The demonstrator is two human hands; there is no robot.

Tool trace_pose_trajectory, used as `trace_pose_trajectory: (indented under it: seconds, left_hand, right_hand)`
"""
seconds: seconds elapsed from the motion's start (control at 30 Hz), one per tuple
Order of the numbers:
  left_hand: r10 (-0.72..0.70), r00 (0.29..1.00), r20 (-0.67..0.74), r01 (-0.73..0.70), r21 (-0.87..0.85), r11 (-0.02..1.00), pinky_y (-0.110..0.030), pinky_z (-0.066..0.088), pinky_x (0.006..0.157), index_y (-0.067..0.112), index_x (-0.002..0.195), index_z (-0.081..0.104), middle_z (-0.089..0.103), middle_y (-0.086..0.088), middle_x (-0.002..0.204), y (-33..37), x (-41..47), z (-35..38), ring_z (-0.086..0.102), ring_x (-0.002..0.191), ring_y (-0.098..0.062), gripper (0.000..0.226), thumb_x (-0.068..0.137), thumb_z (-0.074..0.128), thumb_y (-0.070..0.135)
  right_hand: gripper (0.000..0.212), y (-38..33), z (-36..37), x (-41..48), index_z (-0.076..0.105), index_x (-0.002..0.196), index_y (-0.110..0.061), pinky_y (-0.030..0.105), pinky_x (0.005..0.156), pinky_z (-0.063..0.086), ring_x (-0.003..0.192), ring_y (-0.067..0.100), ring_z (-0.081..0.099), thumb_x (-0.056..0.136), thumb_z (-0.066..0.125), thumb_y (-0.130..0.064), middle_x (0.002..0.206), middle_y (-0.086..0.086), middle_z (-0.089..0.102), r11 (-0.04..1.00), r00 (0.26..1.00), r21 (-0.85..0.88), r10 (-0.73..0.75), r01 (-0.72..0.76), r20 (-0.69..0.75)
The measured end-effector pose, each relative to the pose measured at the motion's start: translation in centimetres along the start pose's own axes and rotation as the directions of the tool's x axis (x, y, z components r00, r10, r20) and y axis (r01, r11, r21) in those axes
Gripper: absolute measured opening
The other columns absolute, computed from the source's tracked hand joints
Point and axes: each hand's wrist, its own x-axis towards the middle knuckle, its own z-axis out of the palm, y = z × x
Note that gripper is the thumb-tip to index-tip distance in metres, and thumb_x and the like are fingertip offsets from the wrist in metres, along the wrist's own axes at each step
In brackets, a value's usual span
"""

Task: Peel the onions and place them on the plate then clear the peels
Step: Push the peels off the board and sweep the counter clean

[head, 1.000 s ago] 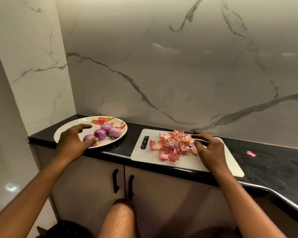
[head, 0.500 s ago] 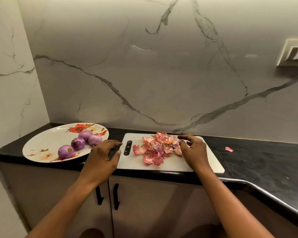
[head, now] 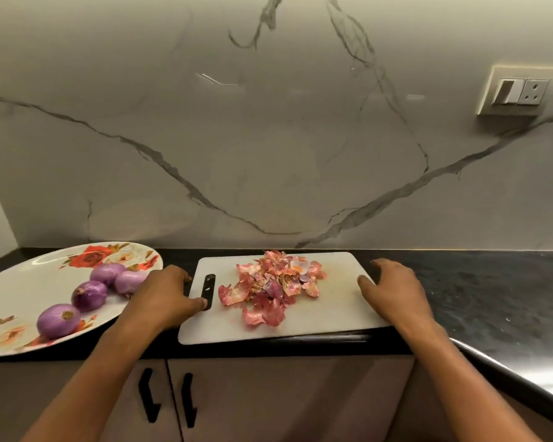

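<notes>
Nearest you are the flat cabinet doors (head: 268, 403) with their black handles (head: 149, 400), under the rounded lip of a dark, glossy counter (head: 492, 288).

On it your hands bracket the board (head: 332, 311), a thin white plastic slab with rounded corners and a slot at its left end. Your left hand (head: 163, 298) grips that end, thumb pressed on top beside the slot and fingers curled over the edge. Your right hand (head: 396, 291) lies at the other end, thumb on the surface and fingers past the far right corner. I cannot tell whether it has closed on the board.

The peels (head: 272, 288) sit heaped mid-board: thin, dry, curled pink-red flakes, light enough to slide or scatter if the board tips.

The plate (head: 29, 282), a wide white oval with red roses printed on it, lies just left of the board. It holds four onions (head: 58, 320) — smooth, purple and bare — in a loose line.

So peeling and plating look done, and only clearing the peels is left, most likely by carrying the board away level.

Behind it all rises a polished, grey-veined marble wall (head: 268, 138) with a socket (head: 517, 90) at the upper right.
</notes>
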Motion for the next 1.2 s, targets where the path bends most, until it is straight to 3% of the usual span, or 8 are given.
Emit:
trace_pose_trajectory:
  seconds: [0.17,0.3,0.47,0.63,0.83,0.93,1.13,1.2]
  left_hand:
    - [-0.072,0.993,0.096,0.05,0.218,0.975,-0.025,0.047,0.057,0.023,0.092,0.066,0.069,0.004,0.084,1.3,2.1,0.0,0.066,0.075,-0.01,0.033,0.083,0.084,0.049]
    - [-0.165,0.974,0.152,0.118,0.28,0.953,-0.024,0.046,0.053,0.024,0.088,0.06,0.069,0.003,0.082,2.0,3.4,0.3,0.066,0.071,-0.011,0.029,0.087,0.081,0.044]
    - [-0.281,0.931,0.235,0.232,0.213,0.949,-0.031,0.061,0.065,0.021,0.089,0.061,0.07,-0.002,0.081,2.8,4.3,-0.2,0.071,0.069,-0.015,0.029,0.085,0.084,0.038]
    - [-0.313,0.906,0.287,0.289,0.122,0.949,-0.031,0.057,0.06,0.017,0.089,0.06,0.068,-0.005,0.084,4.4,5.2,-1.4,0.068,0.072,-0.02,0.035,0.082,0.085,0.04]
    - [-0.306,0.898,0.316,0.308,0.046,0.95,-0.037,0.064,0.057,0.012,0.088,0.062,0.069,-0.009,0.083,5.8,6.0,-4.3,0.073,0.067,-0.024,0.036,0.077,0.091,0.031]
    - [-0.296,0.897,0.329,0.319,-0.017,0.948,-0.041,0.065,0.054,0.007,0.085,0.067,0.071,-0.012,0.079,6.2,6.5,-5.6,0.074,0.063,-0.026,0.032,0.075,0.094,0.022]
    - [-0.253,0.904,0.344,0.324,-0.167,0.931,-0.034,0.063,0.051,0.002,0.131,0.065,0.072,-0.01,0.102,5.9,7.6,-6.6,0.074,0.075,-0.025,0.061,0.076,0.093,0.009]
    - [-0.233,0.915,0.329,0.308,-0.2,0.93,-0.035,0.064,0.054,0.002,0.133,0.066,0.072,-0.009,0.101,5.9,8.0,-6.4,0.074,0.076,-0.024,0.061,0.078,0.091,0.01]
  right_hand:
    - [0.045,0.6,-0.1,0.9,0.066,0.125,-0.015,0.039,0.086,0.05,0.117,0.029,0.062,0.094,0.066,-0.048,0.121,0.005,0.071,0.988,0.99,-0.157,0.027,-0.006,0.135]
    - [0.031,-0.5,0.0,1.2,0.068,0.118,-0.024,0.036,0.081,0.047,0.117,0.026,0.064,0.095,0.067,-0.045,0.113,-0.003,0.074,0.979,0.984,-0.202,0.027,0.009,0.176]
    - [0.061,-0.6,-1.3,3.2,0.062,0.142,-0.017,0.04,0.09,0.055,0.108,0.027,0.07,0.088,0.084,-0.033,0.124,0.005,0.074,0.983,0.938,-0.004,0.176,-0.183,0.297]
    - [0.044,-0.7,-2.6,5.8,0.068,0.134,-0.01,0.037,0.08,0.052,0.091,0.02,0.06,0.093,0.079,-0.02,0.123,0.01,0.073,0.935,0.83,0.057,0.28,-0.349,0.483]
    - [0.054,-1.0,-4.0,6.4,0.06,0.143,-0.012,0.045,0.092,0.058,0.102,0.025,0.065,0.093,0.078,-0.016,0.131,0.01,0.069,0.872,0.761,0.137,0.322,-0.47,0.564]
    - [0.051,-0.8,-5.1,6.5,0.06,0.142,-0.012,0.045,0.089,0.058,0.104,0.026,0.066,0.094,0.076,-0.014,0.117,0.001,0.067,0.84,0.758,0.205,0.313,-0.502,0.572]
    - [0.053,-0.5,-6.7,7.5,0.061,0.141,-0.016,0.049,0.096,0.059,0.11,0.023,0.067,0.092,0.079,-0.015,0.126,0.002,0.069,0.818,0.802,0.317,0.263,-0.481,0.536]
    - [0.055,-0.5,-6.6,8.2,0.059,0.142,-0.016,0.049,0.097,0.059,0.112,0.024,0.066,0.092,0.08,-0.014,0.128,0.003,0.068,0.814,0.821,0.35,0.245,-0.463,0.516]
